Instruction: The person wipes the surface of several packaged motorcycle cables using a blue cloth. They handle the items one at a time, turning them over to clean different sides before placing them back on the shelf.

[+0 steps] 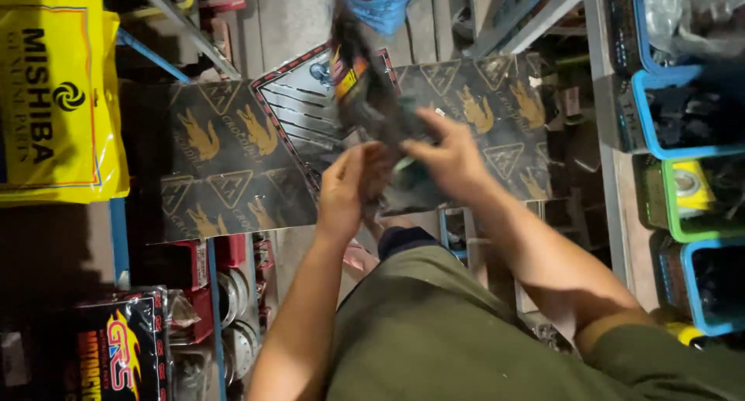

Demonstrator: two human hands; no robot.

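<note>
Black sheeting printed with gold animal figures and triangles (233,160) is spread across the middle of the head view, reaching from the left shelving to the right, with a lighter panel edged in a red and black border (299,98) lying over its centre. Left of it, a yellow plastic bag (58,98) is hung against a blue-framed shelf (118,238). On the right, a stack of plastic bins is seen, blue at the top (660,83), green below it (675,230) and blue again at the bottom (691,292), each filled with small parts that are too dim to tell apart. At the lower left, a black package with red and yellow flame lettering (120,347) is stood beside rows of round metal parts (233,300). Above the sheeting, near the centre of the view, a dark, blurred plastic-wrapped packet (372,98) is held up between both hands; its contents cannot be made out. The right hand (450,157) is closed over the packet's lower right part, fingers (423,133) curled across its front. The left hand (345,188) is clamped on the packet's lower left edge from below, its fingers together against the wrapping.
</note>
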